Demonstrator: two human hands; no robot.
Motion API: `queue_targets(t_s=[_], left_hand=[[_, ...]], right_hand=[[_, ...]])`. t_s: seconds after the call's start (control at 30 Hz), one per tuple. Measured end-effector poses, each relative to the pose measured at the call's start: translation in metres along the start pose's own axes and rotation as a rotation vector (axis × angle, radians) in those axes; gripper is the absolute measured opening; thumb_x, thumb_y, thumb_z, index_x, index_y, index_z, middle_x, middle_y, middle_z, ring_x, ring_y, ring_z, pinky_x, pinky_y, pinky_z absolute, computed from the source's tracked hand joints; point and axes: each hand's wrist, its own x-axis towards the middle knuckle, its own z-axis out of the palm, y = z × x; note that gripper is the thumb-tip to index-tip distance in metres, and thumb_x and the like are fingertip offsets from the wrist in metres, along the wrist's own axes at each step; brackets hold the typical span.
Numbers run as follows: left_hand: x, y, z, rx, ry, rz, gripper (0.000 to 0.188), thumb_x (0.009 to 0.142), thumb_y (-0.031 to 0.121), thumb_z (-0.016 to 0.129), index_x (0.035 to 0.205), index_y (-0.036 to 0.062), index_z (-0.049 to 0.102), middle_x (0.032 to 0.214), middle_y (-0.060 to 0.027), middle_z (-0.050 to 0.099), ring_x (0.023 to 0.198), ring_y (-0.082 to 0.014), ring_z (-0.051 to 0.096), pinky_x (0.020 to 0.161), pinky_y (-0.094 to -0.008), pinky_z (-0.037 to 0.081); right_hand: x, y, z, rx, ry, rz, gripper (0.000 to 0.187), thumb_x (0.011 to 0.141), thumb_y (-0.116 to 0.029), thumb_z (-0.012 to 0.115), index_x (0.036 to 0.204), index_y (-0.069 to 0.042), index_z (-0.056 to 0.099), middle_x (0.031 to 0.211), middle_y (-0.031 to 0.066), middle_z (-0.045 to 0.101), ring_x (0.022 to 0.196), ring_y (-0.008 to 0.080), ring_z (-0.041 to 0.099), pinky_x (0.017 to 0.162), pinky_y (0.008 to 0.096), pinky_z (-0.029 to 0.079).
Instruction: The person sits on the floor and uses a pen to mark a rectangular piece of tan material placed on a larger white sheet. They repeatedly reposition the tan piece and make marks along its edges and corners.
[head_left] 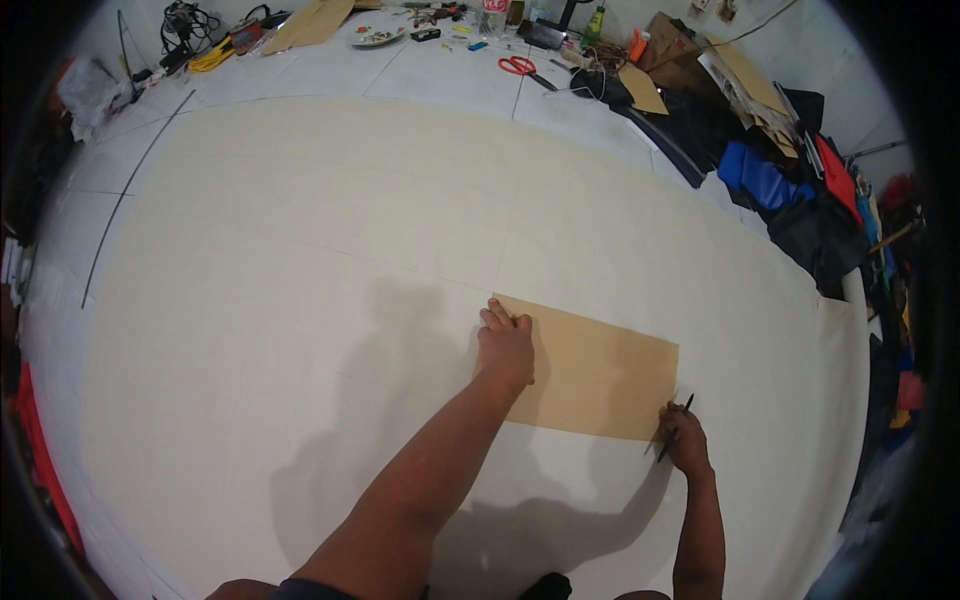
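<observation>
A tan rectangular sheet of card (pixel 600 375) lies at a slight slant on a wide cream sheet of material (pixel 250 220). At the card's upper left corner, my left hand (pixel 507 345) rests with its fingers apart, fingertips down on the card's edge. My right hand (pixel 686 440) is closed around a slim black pen (pixel 689 403) beside the card's lower right corner, its fingers touching that corner. The pen stands tilted, sticking out above and below the fingers. Faint lines run across the cream sheet by the card's upper left corner.
Red-handled scissors (pixel 517 66), a plate of small parts (pixel 377 37) and a bottle (pixel 493 18) stand along the far side. Dark and blue folded material (pixel 762 175) is heaped at the right. A long thin dark rod (pixel 130 185) lies at the left.
</observation>
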Motion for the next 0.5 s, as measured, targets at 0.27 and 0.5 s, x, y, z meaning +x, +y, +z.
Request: queue_targets(t_s=[0.27,0.5], left_hand=[[0.009,0.004,0.006,0.050,-0.016,-0.036,0.120,0.061,0.051,0.095,0.152,0.0051,0.032,0.161,-0.0355,0.021,0.146,-0.0477,0.033,0.106,-0.0470,0.047],[0.006,-0.004,-0.004,0.033,-0.093,-0.065,0.133,0.064,0.049,0.094,0.161,0.0011,0.017,0.163,-0.0351,0.017,0.147,-0.0471,0.032,0.107,-0.0449,0.047]], right_hand=[[0.056,-0.056,-0.015,0.162,0.059,0.121,0.033,0.093,-0.004,0.063,0.127,-0.005,0.062,0.125,0.0155,0.069,0.118,0.0354,0.064,0.101,0.0422,0.051],[0.183,-0.211,0.034,0.594,-0.073,-0.082,0.032,0.103,-0.021,0.059,0.128,-0.001,0.060,0.115,0.0119,0.069,0.107,0.0182,0.065,0.093,0.0324,0.051]])
